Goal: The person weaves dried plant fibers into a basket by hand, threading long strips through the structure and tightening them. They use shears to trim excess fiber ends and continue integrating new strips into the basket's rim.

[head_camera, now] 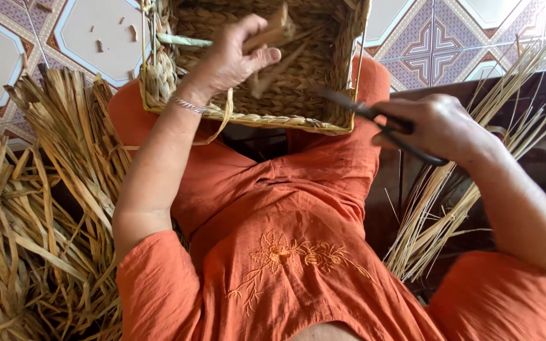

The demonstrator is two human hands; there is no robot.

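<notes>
A square woven straw basket (298,95) rests on my lap, its opening facing me. My left hand (232,57) reaches inside it and pinches a flat strand of dried fibre (273,31) that sticks up from the weave. A silver bracelet sits on that wrist. My right hand (434,126) is closed on the handles of dark scissors (355,108), whose blades point left toward the basket's near right rim. I wear an orange embroidered dress (279,252).
A heap of broad dried leaf strips (39,208) lies on the floor at the left. A bundle of thin pale stalks (469,189) leans at the right against a dark wooden edge (538,82). Patterned floor tiles (437,31) show beyond, with small scraps.
</notes>
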